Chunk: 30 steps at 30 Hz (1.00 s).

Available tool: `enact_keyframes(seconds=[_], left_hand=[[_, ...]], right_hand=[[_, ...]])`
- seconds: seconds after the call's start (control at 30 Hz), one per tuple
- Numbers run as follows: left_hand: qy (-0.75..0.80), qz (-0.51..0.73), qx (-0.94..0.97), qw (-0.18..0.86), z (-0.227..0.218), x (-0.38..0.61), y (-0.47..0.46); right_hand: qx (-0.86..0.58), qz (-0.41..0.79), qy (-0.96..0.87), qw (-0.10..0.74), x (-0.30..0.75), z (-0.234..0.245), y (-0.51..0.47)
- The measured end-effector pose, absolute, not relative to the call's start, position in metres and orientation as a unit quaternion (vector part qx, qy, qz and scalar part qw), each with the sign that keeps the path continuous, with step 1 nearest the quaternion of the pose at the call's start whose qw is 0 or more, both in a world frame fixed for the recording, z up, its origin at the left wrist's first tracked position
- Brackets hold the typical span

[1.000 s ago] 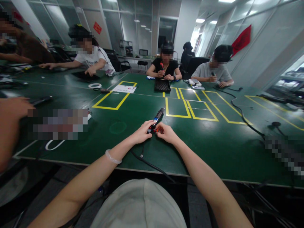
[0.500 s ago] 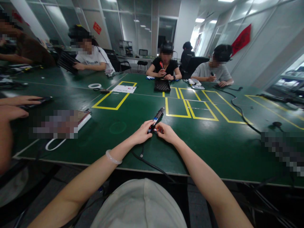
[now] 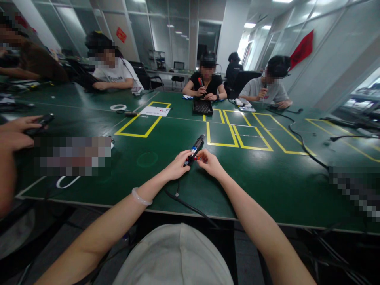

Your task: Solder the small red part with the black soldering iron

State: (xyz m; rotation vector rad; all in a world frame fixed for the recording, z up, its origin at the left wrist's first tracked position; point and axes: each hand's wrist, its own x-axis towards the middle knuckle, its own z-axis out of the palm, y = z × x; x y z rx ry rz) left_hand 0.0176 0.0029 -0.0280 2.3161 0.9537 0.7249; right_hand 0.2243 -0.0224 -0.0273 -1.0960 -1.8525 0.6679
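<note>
A slim black tube-shaped device (image 3: 199,142) with a blue and white patch lies slanted on the green table, its far end pointing away and to the right. My left hand (image 3: 178,165) is closed round its near part from the left, fingers over the top. On the other side, my right hand (image 3: 210,163) pinches a small red piece (image 3: 196,158) against or just beside the device; whether the piece is joined to it I cannot tell. A thin dark cord (image 3: 178,185) comes out below my left hand.
Yellow tape rectangles (image 3: 222,145) mark the green table (image 3: 166,194). A black cable (image 3: 190,206) crosses the near edge. Scissors (image 3: 130,113), a white ring (image 3: 118,107) and a paper sheet (image 3: 154,111) lie farther off. Across the table, a co-worker handles a black tray (image 3: 202,107).
My right hand has shifted slightly up and right with the red piece; my left hand stays put. At far left a co-worker's hand has lifted a dark object; the right-hand co-worker has raised a hand-held tool.
</note>
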Motion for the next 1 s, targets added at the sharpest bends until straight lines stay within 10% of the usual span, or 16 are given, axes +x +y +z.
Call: enact_keyframes(seconds=[1.0], left_hand=[[0.393, 0.259, 0.835, 0.287, -0.0303, 0.017, 0.0077]], right_hand=[[-0.42, 0.193, -0.818, 0.343, 0.2225, -0.0323, -0.0212]])
